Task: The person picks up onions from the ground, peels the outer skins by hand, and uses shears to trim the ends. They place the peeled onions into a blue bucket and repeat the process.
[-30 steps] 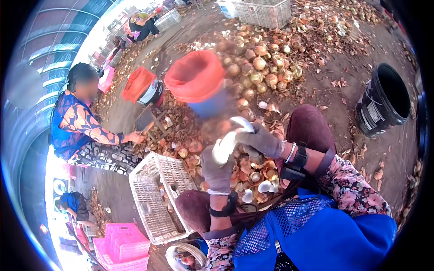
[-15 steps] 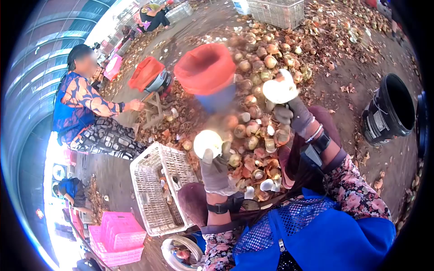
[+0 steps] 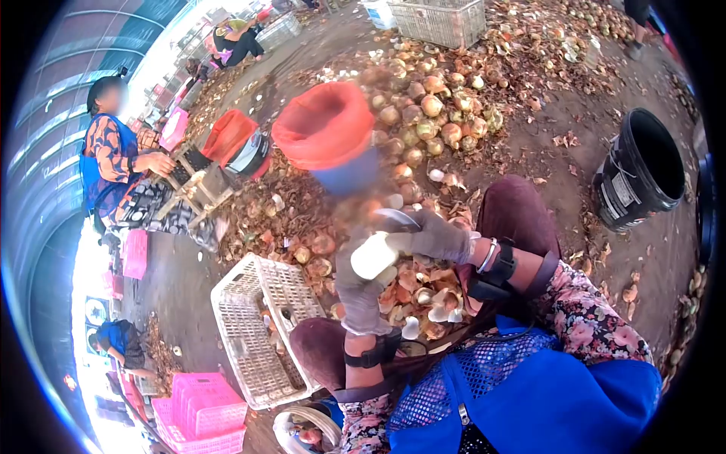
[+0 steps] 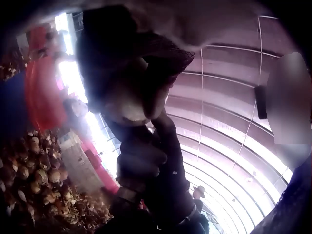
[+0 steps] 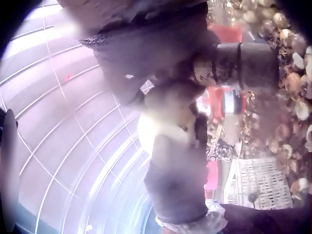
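Observation:
In the head view my left hand (image 3: 361, 291) grips a pale peeled onion (image 3: 373, 256) in front of my knees. My right hand (image 3: 435, 238), gloved like the left, is curled close beside it and holds a knife whose blade (image 3: 397, 218) shows above the onion. The right wrist view has the onion (image 5: 156, 134) bright in the fingers of my left hand (image 5: 175, 180), with my right hand (image 5: 151, 53) above. Dark and blurred, the left wrist view shows the onion (image 4: 129, 107) between the hands. Onions and loose skins (image 3: 412, 291) lie below.
A blue bucket (image 3: 348, 172) lined with red mesh (image 3: 321, 129) stands ahead. A white crate (image 3: 261, 333) is at the left, a black bucket (image 3: 643, 170) at the right. Beyond the onion pile (image 3: 446, 113) stands another crate (image 3: 439, 23). A person (image 3: 113, 151) sits at the left.
Half a second ago my hands were apart, the right out over the pile with something pale; now they are together at the onion. The person at the left has moved back, with a wooden stool in hand.

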### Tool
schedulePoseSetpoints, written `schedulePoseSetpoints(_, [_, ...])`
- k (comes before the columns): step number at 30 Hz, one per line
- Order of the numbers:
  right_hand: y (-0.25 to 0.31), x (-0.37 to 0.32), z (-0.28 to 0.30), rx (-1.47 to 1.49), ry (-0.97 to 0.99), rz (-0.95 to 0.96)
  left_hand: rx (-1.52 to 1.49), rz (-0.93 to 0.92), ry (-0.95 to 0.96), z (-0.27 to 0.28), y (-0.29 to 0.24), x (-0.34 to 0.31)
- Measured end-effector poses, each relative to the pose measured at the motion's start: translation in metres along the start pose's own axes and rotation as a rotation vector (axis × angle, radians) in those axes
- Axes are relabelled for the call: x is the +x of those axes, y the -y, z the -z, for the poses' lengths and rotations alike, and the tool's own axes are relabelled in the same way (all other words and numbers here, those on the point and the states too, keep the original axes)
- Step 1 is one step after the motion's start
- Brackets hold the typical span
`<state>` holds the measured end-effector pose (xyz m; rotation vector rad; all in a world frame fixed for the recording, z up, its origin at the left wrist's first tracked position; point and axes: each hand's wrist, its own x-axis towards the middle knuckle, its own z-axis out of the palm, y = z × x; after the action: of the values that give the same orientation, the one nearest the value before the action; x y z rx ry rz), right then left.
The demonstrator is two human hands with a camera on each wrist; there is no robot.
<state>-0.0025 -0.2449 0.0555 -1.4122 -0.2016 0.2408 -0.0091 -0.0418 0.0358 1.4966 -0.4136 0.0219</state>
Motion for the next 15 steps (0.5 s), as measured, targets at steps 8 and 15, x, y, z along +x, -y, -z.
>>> schedulePoseSetpoints(8, [-0.017, 0.009, 0.002, -0.272, -0.198, 0.029, -0.514, 0.238, -0.190, 0.001, 0.003, -0.008])
schedulePoseSetpoints(15, [-0.015, 0.014, 0.023, -0.464, 0.009, 0.170, -0.867, 0.166, -0.195, 0.013, 0.006, 0.003])
